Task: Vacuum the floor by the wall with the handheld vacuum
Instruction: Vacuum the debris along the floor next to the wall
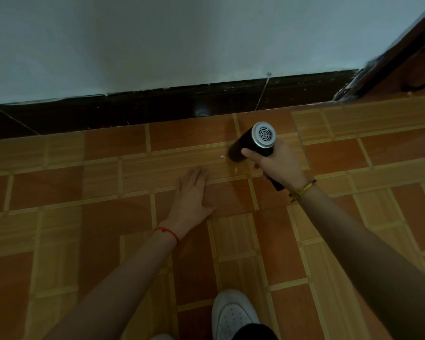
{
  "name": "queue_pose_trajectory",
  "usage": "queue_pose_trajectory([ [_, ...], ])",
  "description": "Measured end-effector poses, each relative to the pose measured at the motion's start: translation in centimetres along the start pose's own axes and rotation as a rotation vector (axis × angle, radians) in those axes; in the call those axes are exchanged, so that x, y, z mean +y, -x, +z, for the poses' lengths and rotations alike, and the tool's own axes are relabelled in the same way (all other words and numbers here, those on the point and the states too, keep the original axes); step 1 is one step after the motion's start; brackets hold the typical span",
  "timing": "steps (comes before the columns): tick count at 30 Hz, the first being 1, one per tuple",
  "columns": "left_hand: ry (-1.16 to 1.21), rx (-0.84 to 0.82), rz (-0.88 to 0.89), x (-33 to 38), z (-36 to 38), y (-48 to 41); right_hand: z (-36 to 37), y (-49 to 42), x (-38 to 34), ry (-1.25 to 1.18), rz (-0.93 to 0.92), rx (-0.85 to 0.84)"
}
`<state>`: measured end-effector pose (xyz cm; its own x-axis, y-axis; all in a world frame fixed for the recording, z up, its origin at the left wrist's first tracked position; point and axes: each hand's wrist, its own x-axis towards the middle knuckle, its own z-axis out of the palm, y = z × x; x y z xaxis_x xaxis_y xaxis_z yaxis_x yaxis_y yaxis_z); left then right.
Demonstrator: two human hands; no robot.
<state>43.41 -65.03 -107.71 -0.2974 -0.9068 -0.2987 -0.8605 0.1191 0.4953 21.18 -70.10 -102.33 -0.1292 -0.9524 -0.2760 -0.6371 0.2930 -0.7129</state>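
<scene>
While the right hand (279, 163) wraps its fingers tight around the black handheld vacuum (252, 142), nozzle tipped down to the tiled floor (108, 217) near the dark skirting (133, 111), left hand (192, 192) spread flat, palm down on the tiles, holding nothing, white crumbs (222, 157) just beside the nozzle

My body, as worn:

Left hand (191, 192): bare, no rings visible. Left forearm bare, no sleeve in view.

Red string bracelet (168, 232): thin cord, one strand, around my left wrist.

Right hand (279, 163): bare. Right forearm bare, no sleeve in view.

Gold-coloured bracelet (302, 190): beaded or knotted band around my right wrist, with a short tail hanging toward 7 o'clock.

White shoe (233, 314): rounded toe, small perforations across the top, at 6 o'clock in the view.

Dark trouser leg (255, 332): black fabric edge just above the shoe.
</scene>
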Motion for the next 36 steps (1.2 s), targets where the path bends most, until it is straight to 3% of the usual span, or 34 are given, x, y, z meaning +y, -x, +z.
queue_pose_trajectory([
  [19,-0.004,0.017,-0.098,-2.1,-0.2,1.0,4.8,3.9,-1.7,0.086,-0.202,-0.08],
  [28,0.002,0.021,-0.125,-2.4,-0.8,1.8,2.9,2.8,-0.1,0.08,-0.025,0.138],
  [36,-0.025,0.033,-0.144,-3.3,-1.7,2.7,1.1,1.4,0.9,0.015,0.063,0.233],
])
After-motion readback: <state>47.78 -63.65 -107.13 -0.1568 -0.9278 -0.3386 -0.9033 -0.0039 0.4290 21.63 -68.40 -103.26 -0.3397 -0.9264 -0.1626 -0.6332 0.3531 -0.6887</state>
